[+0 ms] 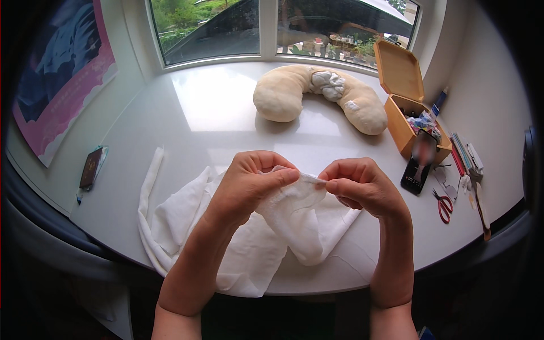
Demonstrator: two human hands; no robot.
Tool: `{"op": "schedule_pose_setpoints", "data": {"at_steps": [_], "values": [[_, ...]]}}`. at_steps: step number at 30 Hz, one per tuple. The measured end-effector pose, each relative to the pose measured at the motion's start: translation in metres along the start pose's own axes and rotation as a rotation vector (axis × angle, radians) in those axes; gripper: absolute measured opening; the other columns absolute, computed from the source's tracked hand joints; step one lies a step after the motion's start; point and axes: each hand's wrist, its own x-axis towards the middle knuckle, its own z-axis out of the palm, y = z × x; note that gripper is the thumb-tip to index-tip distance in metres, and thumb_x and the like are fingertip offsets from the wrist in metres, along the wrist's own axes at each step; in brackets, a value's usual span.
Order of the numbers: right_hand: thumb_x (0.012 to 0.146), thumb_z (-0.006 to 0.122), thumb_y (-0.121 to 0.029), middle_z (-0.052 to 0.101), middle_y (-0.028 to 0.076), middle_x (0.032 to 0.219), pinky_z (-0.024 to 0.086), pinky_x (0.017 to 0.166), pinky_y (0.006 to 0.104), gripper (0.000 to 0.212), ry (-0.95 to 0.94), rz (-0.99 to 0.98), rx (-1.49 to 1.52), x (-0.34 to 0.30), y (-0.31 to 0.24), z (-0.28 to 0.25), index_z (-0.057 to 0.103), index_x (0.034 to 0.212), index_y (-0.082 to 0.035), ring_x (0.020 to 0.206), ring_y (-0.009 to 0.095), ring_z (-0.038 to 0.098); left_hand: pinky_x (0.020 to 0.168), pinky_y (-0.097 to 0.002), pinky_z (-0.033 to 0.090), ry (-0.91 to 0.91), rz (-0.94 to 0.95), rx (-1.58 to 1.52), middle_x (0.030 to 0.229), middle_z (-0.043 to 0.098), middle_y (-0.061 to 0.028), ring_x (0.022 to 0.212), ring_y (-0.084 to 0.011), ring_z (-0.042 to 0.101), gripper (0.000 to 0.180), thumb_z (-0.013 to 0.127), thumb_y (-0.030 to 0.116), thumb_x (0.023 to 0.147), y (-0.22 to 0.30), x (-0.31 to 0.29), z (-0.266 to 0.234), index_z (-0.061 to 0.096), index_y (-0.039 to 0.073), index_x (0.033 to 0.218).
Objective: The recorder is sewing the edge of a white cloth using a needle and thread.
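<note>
Both my hands are raised over the near part of the table, pinching the edge of a white cloth (pixel 309 243). My left hand (pixel 249 182) grips the fabric between thumb and fingertips. A short stretch of edge away, my right hand (pixel 362 184) pinches the same edge; whether a needle is also in those fingers is too small to tell. The cloth hangs in folds below and spreads left over the tabletop, with a long narrow strip of it at the far left. A thin thread (pixel 354 267) seems to trail on the table right of the cloth.
A cream U-shaped pillow (pixel 277 96) with white patches lies near the window. At right stand an open wooden box (pixel 402 127) of small items, a phone (pixel 418 164) leaning on it, red-handled scissors (pixel 445 209) and a wooden-handled tool (pixel 481 209). A dark booklet (pixel 90 168) lies far left.
</note>
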Motion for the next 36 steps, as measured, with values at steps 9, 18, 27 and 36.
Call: {"op": "schedule_pose_setpoints", "data": {"at_steps": [9, 18, 27, 36], "values": [[0.088, 0.058, -0.015, 0.049, -0.006, 0.058, 0.027, 0.041, 0.0164, 0.019, -0.018, -0.004, 0.023, 0.0, -0.001, 0.002, 0.063, 0.097, 0.001, 0.047, 0.0, 0.036, 0.057, -0.0201, 0.046, -0.015, -0.015, 0.021, 0.072, 0.064, -0.0044, 0.062, -0.0072, 0.057, 0.014, 0.066, 0.013, 0.081, 0.0, 0.0, 0.003, 0.066, -0.001, 0.084], [0.089, 0.059, -0.017, 0.048, -0.006, 0.059, 0.027, 0.041, 0.0164, 0.019, -0.001, -0.025, 0.038, 0.001, 0.003, 0.0, 0.063, 0.094, 0.0, 0.047, 0.0, 0.037, 0.065, -0.0209, 0.048, -0.076, 0.016, 0.001, 0.077, 0.065, -0.0057, 0.07, -0.0108, 0.061, 0.021, 0.07, 0.018, 0.079, 0.005, -0.003, 0.004, 0.066, 0.001, 0.089], [0.089, 0.058, -0.016, 0.047, -0.007, 0.058, 0.027, 0.042, 0.0162, 0.019, 0.038, -0.021, 0.0, 0.001, 0.001, -0.002, 0.062, 0.096, 0.001, 0.047, 0.0, 0.036, 0.062, -0.0239, 0.048, -0.003, -0.104, 0.02, 0.073, 0.065, -0.0069, 0.065, -0.0126, 0.06, 0.022, 0.073, 0.021, 0.078, 0.003, -0.002, -0.007, 0.066, 0.001, 0.084], [0.089, 0.057, -0.015, 0.049, -0.005, 0.058, 0.029, 0.042, 0.0161, 0.02, 0.038, -0.012, -0.019, 0.001, 0.001, 0.0, 0.062, 0.097, 0.003, 0.047, 0.0, 0.038, 0.056, -0.0208, 0.047, -0.014, -0.056, -0.016, 0.072, 0.066, -0.0058, 0.061, -0.0085, 0.059, 0.017, 0.069, 0.014, 0.08, 0.004, -0.002, -0.003, 0.067, -0.002, 0.085]]}}
